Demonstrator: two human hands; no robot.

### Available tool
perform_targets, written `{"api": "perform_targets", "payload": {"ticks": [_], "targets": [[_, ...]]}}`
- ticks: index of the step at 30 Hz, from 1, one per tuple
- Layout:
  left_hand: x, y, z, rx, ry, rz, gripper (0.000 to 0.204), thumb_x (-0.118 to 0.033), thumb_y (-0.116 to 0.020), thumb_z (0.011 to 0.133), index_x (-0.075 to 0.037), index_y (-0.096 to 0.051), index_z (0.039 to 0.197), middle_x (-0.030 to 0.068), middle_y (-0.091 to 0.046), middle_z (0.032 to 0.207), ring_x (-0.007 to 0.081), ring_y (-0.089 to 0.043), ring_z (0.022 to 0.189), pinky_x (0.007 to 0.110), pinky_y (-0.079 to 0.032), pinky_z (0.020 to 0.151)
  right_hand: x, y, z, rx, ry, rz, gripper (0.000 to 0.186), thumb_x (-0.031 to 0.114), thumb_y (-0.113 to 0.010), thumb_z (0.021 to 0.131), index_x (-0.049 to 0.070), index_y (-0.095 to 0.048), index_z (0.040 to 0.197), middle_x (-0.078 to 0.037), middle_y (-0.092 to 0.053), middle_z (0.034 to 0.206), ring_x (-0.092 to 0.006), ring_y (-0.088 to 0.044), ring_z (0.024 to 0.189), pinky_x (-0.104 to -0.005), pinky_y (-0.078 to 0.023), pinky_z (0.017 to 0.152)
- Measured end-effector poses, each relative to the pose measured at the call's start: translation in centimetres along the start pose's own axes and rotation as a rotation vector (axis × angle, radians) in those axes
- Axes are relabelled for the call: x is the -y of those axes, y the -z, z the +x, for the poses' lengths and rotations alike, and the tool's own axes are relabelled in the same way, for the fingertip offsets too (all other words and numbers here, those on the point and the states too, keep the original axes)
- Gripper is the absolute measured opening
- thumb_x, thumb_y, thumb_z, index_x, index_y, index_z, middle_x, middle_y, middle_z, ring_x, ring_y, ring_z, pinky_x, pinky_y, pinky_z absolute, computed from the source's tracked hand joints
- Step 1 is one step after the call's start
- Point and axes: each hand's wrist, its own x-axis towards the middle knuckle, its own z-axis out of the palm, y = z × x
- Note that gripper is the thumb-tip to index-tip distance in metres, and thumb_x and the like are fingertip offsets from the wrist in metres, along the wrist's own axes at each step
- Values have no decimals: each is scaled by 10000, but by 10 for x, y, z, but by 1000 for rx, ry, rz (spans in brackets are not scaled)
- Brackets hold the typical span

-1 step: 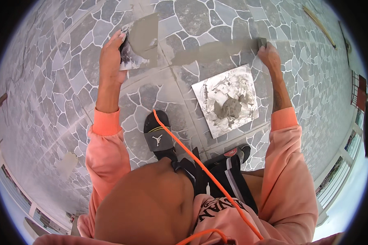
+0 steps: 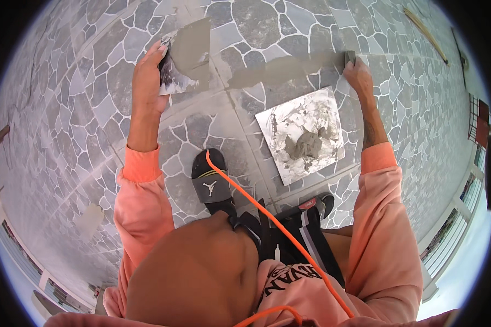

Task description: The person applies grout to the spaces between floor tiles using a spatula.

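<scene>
My left hand (image 2: 146, 71) grips the left edge of a flat square plate (image 2: 172, 87), held over the floor at the upper left. Wet grey grout (image 2: 193, 49) coats much of its face. My right hand (image 2: 359, 75) is closed on a small grey scraper (image 2: 349, 56), which rests at the right end of a wide grout smear (image 2: 289, 70). That smear runs along a joint between the stone-patterned tiles. Between my hands, nearer to me, lies a white square board (image 2: 273, 119) streaked with grout, with a thick lump of grout (image 2: 305, 146) on it.
My feet in dark slides (image 2: 211, 188) stand on the tiled floor just this side of the board. An orange cord (image 2: 267, 219) hangs down in front of me. A long wooden strip (image 2: 426, 35) lies at the far right, and a pale dried patch (image 2: 90, 218) marks the floor at left.
</scene>
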Motion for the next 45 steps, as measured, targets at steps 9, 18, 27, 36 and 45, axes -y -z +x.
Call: {"api": "perform_targets", "payload": {"ticks": [9,18,27,36,45], "targets": [[-3,12,10,-34,-8,18,437,-109,-464,949,117,-415,1320,138,-602,1164,176,-612,1001,297,-507,842,141,-10,-47,40,135,238,150,154,-563,831,18,-543,893,-216,-617,808,-411,-613,731,-497,-494,639],[-18,-4,-3,-26,-36,51,454,-110,-464,950,110,-387,1340,145,-576,1202,181,-606,1017,303,-511,837,267,5,-102,159,489,347,182,97,-561,766,27,-580,933,-166,-626,902,-327,-626,821,-428,-519,697],[-3,16,-15,-87,-33,31,431,-105,-436,960,76,-393,1349,135,-584,1179,194,-595,1024,319,-496,864,211,88,-52,864,-202,1433,330,214,-551,914,-18,-552,1148,-118,-646,1036,-212,-628,984,-334,-506,837],[-1,-47,-11,79,-10,-19,350,-107,-370,973,46,-445,1279,120,-592,1160,182,-610,1009,327,-506,874,201,165,-29,204,213,1073,312,146,-537,925,-17,-524,1190,-133,-662,964,-199,-669,878,-270,-484,779],[-47,-174,-22,224,126,-105,278,-138,-328,996,-17,-501,1177,100,-588,1107,186,-595,994,372,-514,852,148,196,4,-304,906,541,575,-36,-553,726,67,-497,1289,-113,-498,1354,-327,-477,1243,-425,-402,1057]]}}
